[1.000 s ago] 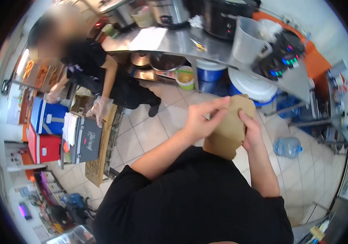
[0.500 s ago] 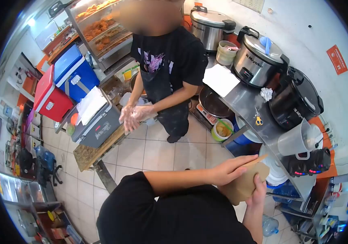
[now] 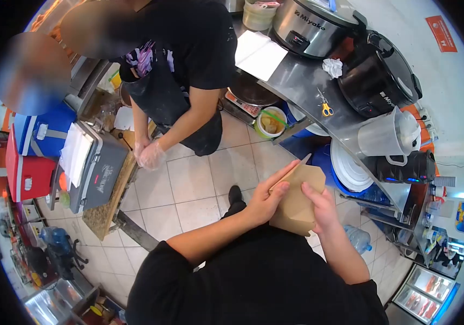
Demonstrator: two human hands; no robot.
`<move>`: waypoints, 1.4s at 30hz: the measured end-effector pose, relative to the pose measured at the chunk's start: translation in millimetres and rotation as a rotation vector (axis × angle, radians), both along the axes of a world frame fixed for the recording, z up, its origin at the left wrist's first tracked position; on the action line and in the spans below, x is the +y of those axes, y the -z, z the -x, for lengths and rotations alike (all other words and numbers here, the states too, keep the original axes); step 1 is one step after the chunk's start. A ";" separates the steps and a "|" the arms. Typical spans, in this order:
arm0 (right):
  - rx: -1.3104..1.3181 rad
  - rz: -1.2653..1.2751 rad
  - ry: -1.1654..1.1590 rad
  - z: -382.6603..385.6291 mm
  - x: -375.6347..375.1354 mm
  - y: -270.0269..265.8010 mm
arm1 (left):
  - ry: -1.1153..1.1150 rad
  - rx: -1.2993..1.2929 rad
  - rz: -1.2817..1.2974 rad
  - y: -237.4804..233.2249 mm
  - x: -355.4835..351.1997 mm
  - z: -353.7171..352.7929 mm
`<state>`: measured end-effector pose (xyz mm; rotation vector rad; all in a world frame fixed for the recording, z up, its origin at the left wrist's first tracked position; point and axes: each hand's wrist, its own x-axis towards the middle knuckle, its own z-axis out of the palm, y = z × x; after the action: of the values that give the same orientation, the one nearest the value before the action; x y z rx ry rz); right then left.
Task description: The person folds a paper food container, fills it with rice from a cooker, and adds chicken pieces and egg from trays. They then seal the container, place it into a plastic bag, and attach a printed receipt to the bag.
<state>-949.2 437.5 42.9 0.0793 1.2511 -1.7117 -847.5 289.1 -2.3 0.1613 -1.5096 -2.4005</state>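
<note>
A brown cardboard takeout box [image 3: 295, 208] is held in front of my body, between both hands. My left hand [image 3: 270, 197] grips its left side, with the thumb on the near face and the fingers along the upper edge. On the opposite side my right hand [image 3: 323, 210] is closed round the box, its thumb pressed against the face. The box's top flap stands up at a slant. Its underside and the fingertips behind it are hidden.
A co-worker in a black apron [image 3: 156, 114], wearing clear plastic gloves [image 3: 153, 156], stands ahead left by a grey cooler [image 3: 99, 168]. On the right, a steel counter [image 3: 307, 89] bears rice cookers [image 3: 378, 81], yellow-handled scissors [image 3: 326, 108] and a plastic jug [image 3: 381, 135]. A water bottle [image 3: 357, 238] lies low right.
My view has swung round, and the box now shows more of its face, nearer mid-view. The co-worker has leaned toward the cooler with hands lowered. A blurred second person appears at far left.
</note>
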 end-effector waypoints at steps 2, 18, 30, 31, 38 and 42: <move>-0.003 -0.037 -0.018 9.4 2.6 4.9 | -0.042 -0.063 0.047 8.7 4.0 2.8; 0.711 -0.037 -0.397 138.0 69.0 -9.1 | -0.240 -0.019 1.526 -53.3 38.4 132.6; 0.211 0.263 -0.181 240.5 116.5 -26.7 | -0.517 0.116 1.075 -40.7 94.9 238.7; 0.133 0.348 -0.233 246.6 122.7 -18.4 | -0.596 0.118 1.033 -39.6 94.6 242.9; -0.280 0.637 -0.050 252.3 103.2 0.9 | -0.655 0.314 0.713 -54.1 88.9 277.9; -0.307 0.642 -0.240 317.0 84.5 -7.1 | -0.362 0.356 0.836 -80.7 66.6 293.5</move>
<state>-1266.2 522.0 49.9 -0.1779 0.4332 -1.7313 -1141.1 355.6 78.5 -0.1576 -1.9413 -1.2968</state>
